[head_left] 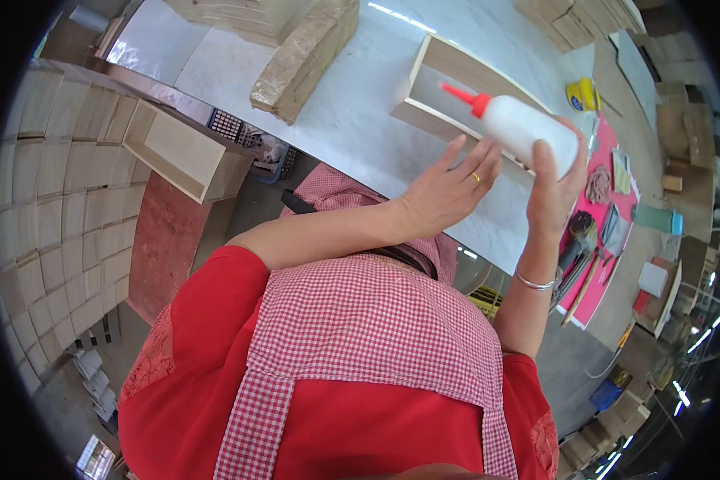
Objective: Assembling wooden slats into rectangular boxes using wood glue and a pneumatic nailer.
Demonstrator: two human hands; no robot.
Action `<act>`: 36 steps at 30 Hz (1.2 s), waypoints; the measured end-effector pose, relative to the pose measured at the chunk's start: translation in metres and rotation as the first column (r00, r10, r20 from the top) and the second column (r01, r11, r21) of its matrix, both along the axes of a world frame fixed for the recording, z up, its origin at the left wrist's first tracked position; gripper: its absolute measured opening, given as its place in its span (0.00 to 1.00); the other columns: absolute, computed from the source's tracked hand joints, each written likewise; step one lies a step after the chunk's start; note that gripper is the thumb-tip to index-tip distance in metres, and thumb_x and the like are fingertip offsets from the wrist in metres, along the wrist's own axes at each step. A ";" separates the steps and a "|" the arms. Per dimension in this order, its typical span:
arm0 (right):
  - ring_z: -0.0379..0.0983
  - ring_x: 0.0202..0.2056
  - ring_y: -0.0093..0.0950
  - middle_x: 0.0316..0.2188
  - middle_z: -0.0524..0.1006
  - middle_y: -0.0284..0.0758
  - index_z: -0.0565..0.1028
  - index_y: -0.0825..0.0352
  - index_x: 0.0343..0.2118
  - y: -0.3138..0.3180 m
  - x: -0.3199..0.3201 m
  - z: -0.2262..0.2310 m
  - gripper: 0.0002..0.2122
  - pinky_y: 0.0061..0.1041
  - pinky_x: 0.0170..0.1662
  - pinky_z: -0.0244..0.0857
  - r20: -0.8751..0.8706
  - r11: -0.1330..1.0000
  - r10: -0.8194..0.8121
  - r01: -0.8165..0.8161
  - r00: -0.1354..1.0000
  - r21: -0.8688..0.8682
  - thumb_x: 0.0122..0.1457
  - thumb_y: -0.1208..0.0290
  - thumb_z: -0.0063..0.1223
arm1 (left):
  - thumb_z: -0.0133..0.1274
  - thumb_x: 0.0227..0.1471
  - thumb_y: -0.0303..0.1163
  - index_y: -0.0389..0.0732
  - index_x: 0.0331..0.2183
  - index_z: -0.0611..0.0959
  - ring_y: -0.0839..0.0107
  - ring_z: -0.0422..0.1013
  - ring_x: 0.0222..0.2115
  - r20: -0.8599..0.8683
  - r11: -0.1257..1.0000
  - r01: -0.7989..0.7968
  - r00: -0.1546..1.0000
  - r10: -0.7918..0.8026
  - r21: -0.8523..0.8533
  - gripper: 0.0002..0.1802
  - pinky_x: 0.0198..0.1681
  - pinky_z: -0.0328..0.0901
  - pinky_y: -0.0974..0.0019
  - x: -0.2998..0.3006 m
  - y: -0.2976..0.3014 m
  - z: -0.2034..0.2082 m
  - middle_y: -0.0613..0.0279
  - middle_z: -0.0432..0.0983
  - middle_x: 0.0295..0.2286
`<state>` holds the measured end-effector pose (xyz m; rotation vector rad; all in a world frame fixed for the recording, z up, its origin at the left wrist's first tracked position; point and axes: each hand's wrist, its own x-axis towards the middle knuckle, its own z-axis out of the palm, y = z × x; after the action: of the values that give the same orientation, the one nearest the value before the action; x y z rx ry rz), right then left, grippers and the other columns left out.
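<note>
My right hand (554, 180) is wrapped round a white squeeze bottle (528, 132) with a red pointed nozzle. The bottle is tilted, its nozzle pointing to the far left over a wooden drawer-like box (448, 68). Part of that box is hidden behind the bottle and my hands. My left hand (454, 186), with a gold ring on it, is stretched out flat with fingers apart. Its fingertips are at the near side of the box, just below the bottle; whether they touch the wood I cannot tell.
A long tape-wrapped bundle (306, 60) lies on the pale table (336, 128). A yellow tub (582, 94) stands at the right, near a pink sheet (592, 280) with tools and a cloth. Stacked wooden boxes (60, 216) fill the left, beside an open box (176, 152).
</note>
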<state>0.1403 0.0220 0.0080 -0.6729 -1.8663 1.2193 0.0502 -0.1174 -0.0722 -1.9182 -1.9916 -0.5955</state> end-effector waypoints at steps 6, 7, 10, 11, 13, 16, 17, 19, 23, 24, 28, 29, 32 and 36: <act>0.74 0.41 0.24 0.41 0.76 0.36 0.69 0.71 0.50 -0.015 -0.024 -0.002 0.24 0.23 0.43 0.69 0.137 0.993 0.115 -0.118 0.984 0.017 0.54 0.68 0.67 | 0.50 0.52 0.35 0.34 0.53 0.76 0.54 0.60 0.61 -0.005 0.999 0.045 0.999 -0.045 0.008 0.27 0.63 0.51 0.41 0.000 -0.002 -0.012 0.51 0.67 0.56; 0.74 0.41 0.24 0.41 0.76 0.36 0.69 0.71 0.50 -0.016 -0.025 -0.002 0.24 0.23 0.43 0.69 0.138 0.992 0.121 -0.124 0.983 0.017 0.54 0.68 0.67 | 0.50 0.52 0.36 0.34 0.52 0.76 0.54 0.60 0.61 -0.002 0.999 0.050 0.999 -0.050 0.006 0.27 0.63 0.51 0.41 0.000 -0.002 -0.012 0.51 0.67 0.56; 0.74 0.41 0.24 0.41 0.76 0.37 0.69 0.71 0.50 -0.014 -0.027 -0.001 0.24 0.24 0.43 0.70 0.159 0.988 0.150 -0.155 0.976 0.019 0.53 0.70 0.67 | 0.49 0.54 0.37 0.34 0.53 0.76 0.53 0.60 0.61 -0.014 0.998 0.055 0.998 -0.056 -0.002 0.27 0.64 0.51 0.41 -0.001 -0.002 -0.012 0.51 0.68 0.56; 0.74 0.41 0.24 0.41 0.76 0.37 0.69 0.71 0.50 -0.014 -0.028 -0.001 0.24 0.24 0.43 0.70 0.160 0.987 0.152 -0.158 0.975 0.020 0.53 0.70 0.67 | 0.48 0.55 0.37 0.34 0.54 0.75 0.53 0.60 0.61 -0.021 0.998 0.061 0.998 -0.061 -0.008 0.27 0.64 0.50 0.41 -0.001 -0.002 -0.012 0.50 0.68 0.55; 0.74 0.41 0.25 0.41 0.76 0.37 0.69 0.71 0.50 -0.015 -0.030 0.000 0.24 0.24 0.43 0.70 0.197 0.981 0.151 -0.171 0.969 0.087 0.52 0.71 0.67 | 0.48 0.55 0.37 0.34 0.54 0.75 0.53 0.60 0.61 -0.014 0.998 0.062 0.998 -0.062 -0.010 0.27 0.64 0.50 0.41 -0.001 -0.002 -0.013 0.50 0.68 0.56; 0.74 0.41 0.25 0.41 0.76 0.38 0.69 0.71 0.50 -0.014 -0.033 -0.001 0.24 0.25 0.43 0.70 0.213 0.971 0.146 -0.181 0.966 0.158 0.52 0.72 0.67 | 0.48 0.55 0.37 0.34 0.53 0.76 0.53 0.60 0.61 -0.004 0.998 0.068 0.998 -0.068 -0.017 0.27 0.65 0.50 0.41 -0.001 -0.002 -0.015 0.50 0.68 0.56; 0.75 0.41 0.26 0.41 0.76 0.38 0.69 0.71 0.50 -0.013 -0.034 -0.002 0.25 0.25 0.43 0.70 0.210 0.963 0.141 -0.183 0.967 0.196 0.51 0.72 0.67 | 0.48 0.55 0.37 0.34 0.53 0.76 0.53 0.60 0.61 0.002 0.997 0.070 0.998 -0.070 -0.018 0.27 0.65 0.50 0.41 -0.001 -0.001 -0.017 0.50 0.67 0.57; 0.75 0.41 0.26 0.41 0.76 0.38 0.69 0.71 0.50 -0.011 -0.036 -0.003 0.25 0.25 0.43 0.70 0.208 0.955 0.135 -0.183 0.969 0.235 0.51 0.72 0.67 | 0.48 0.55 0.38 0.34 0.53 0.76 0.52 0.58 0.62 0.015 0.997 0.077 0.997 -0.077 -0.017 0.26 0.65 0.50 0.42 -0.001 -0.001 -0.016 0.50 0.66 0.58; 0.75 0.40 0.27 0.41 0.76 0.38 0.69 0.70 0.50 -0.006 -0.042 -0.007 0.25 0.26 0.43 0.71 0.196 0.950 0.110 -0.161 0.974 0.266 0.51 0.72 0.67 | 0.49 0.53 0.36 0.37 0.51 0.77 0.54 0.58 0.62 0.015 0.998 0.070 0.997 -0.070 0.005 0.24 0.64 0.50 0.41 -0.003 -0.002 -0.013 0.50 0.67 0.56; 0.75 0.40 0.27 0.41 0.76 0.38 0.69 0.70 0.50 -0.004 -0.044 -0.009 0.25 0.26 0.43 0.71 0.187 0.954 0.100 -0.148 0.977 0.262 0.51 0.72 0.68 | 0.49 0.53 0.36 0.37 0.51 0.77 0.54 0.58 0.62 0.013 0.997 0.070 0.997 -0.070 0.007 0.24 0.64 0.50 0.41 -0.003 -0.002 -0.013 0.50 0.67 0.56; 0.75 0.39 0.27 0.41 0.76 0.39 0.70 0.69 0.50 0.002 -0.053 -0.010 0.24 0.26 0.42 0.71 0.172 0.957 0.060 -0.106 0.983 0.268 0.51 0.71 0.68 | 0.48 0.53 0.36 0.37 0.52 0.77 0.54 0.55 0.64 -0.001 0.998 0.066 0.998 -0.066 0.008 0.25 0.65 0.49 0.41 -0.003 -0.001 -0.012 0.48 0.64 0.58; 0.75 0.39 0.28 0.40 0.76 0.39 0.70 0.68 0.49 0.004 -0.056 -0.010 0.24 0.27 0.42 0.71 0.176 0.955 0.040 -0.090 0.983 0.282 0.51 0.70 0.68 | 0.48 0.53 0.36 0.36 0.52 0.76 0.54 0.55 0.64 0.000 0.998 0.057 0.998 -0.057 0.021 0.25 0.65 0.48 0.41 -0.002 -0.001 -0.012 0.48 0.64 0.59; 0.76 0.39 0.28 0.40 0.76 0.39 0.70 0.68 0.49 0.010 -0.065 -0.011 0.24 0.27 0.42 0.71 0.168 0.949 0.010 -0.062 0.986 0.308 0.51 0.69 0.68 | 0.48 0.53 0.36 0.36 0.52 0.76 0.54 0.53 0.65 0.002 0.998 0.040 0.999 -0.040 0.048 0.25 0.66 0.47 0.42 -0.001 0.000 -0.014 0.48 0.62 0.60; 0.76 0.38 0.30 0.39 0.77 0.40 0.70 0.68 0.49 0.019 -0.078 -0.012 0.24 0.28 0.42 0.71 0.136 0.937 -0.021 -0.028 0.991 0.349 0.51 0.68 0.69 | 0.48 0.53 0.36 0.36 0.52 0.76 0.54 0.53 0.66 -0.012 0.999 0.026 1.000 -0.025 0.041 0.25 0.66 0.47 0.42 -0.002 -0.001 -0.012 0.48 0.61 0.61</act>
<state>0.0620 0.0411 -0.0045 -0.5656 -2.1307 0.8250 0.0487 -0.1181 -0.0841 -1.9212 -1.9355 -0.6264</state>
